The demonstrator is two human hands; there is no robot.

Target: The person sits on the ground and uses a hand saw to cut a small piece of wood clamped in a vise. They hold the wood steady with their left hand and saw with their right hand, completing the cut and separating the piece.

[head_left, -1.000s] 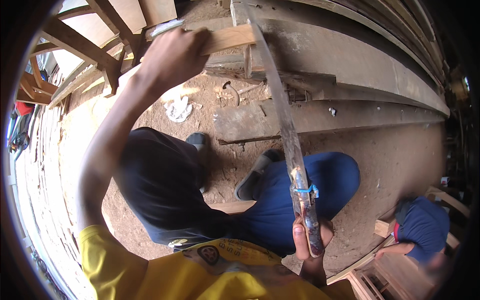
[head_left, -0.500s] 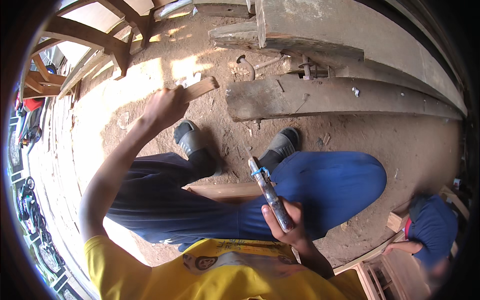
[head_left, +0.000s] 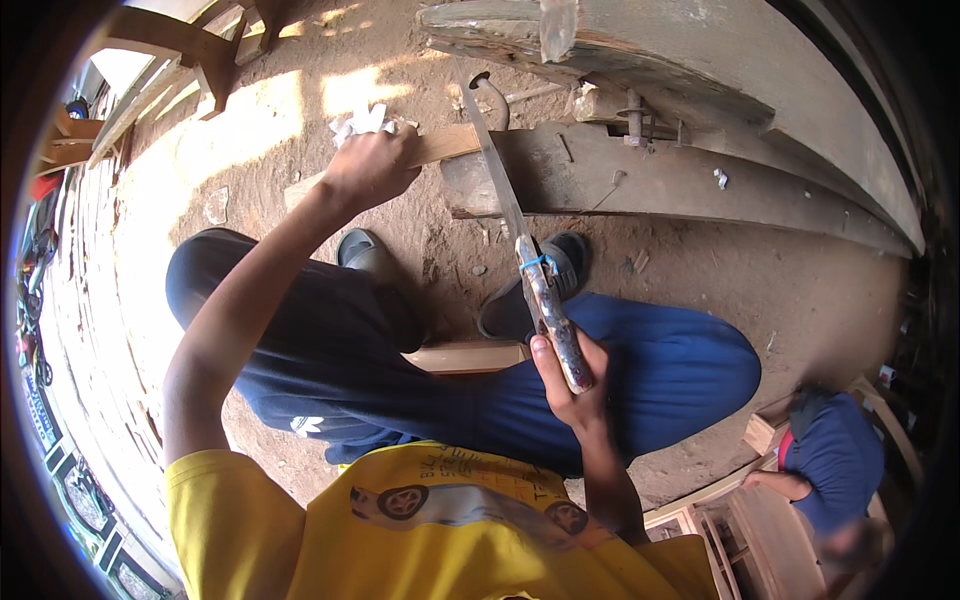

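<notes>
Two bare hands, both occupied. Left hand (head_left: 375, 165), fingers curled down over a wood strip (head_left: 447, 146), knuckles up. Strip shows on both sides of the fist; its right end lies over the left end of a low beam (head_left: 690, 180). Right hand (head_left: 572, 375) closed round the handle (head_left: 553, 310) of a saw, thumb laid along its near side; handle mottled, dark and pale, with a blue cord (head_left: 540, 264) tied at its upper end.

Saw blade (head_left: 497, 175) slants up and left from the handle, crossing at the strip's right end. Whether teeth touch wood: cannot tell from this angle.

Just beyond the left hand, crumpled white scrap (head_left: 362, 122) on bare dirt. Near the blade tip, a rusty bent rod (head_left: 492, 100). Larger beam (head_left: 820, 130) behind the low one.

Knees wide in blue trousers (head_left: 650, 375); yellow shirt (head_left: 440, 530) below. Two sandalled feet on the ground, with a wooden board (head_left: 465, 358) between the legs.

Lower right: another person in a dark blue top (head_left: 840, 460), bent beside a wooden frame (head_left: 770, 540). Upper left: brown wooden furniture legs (head_left: 210, 70).
</notes>
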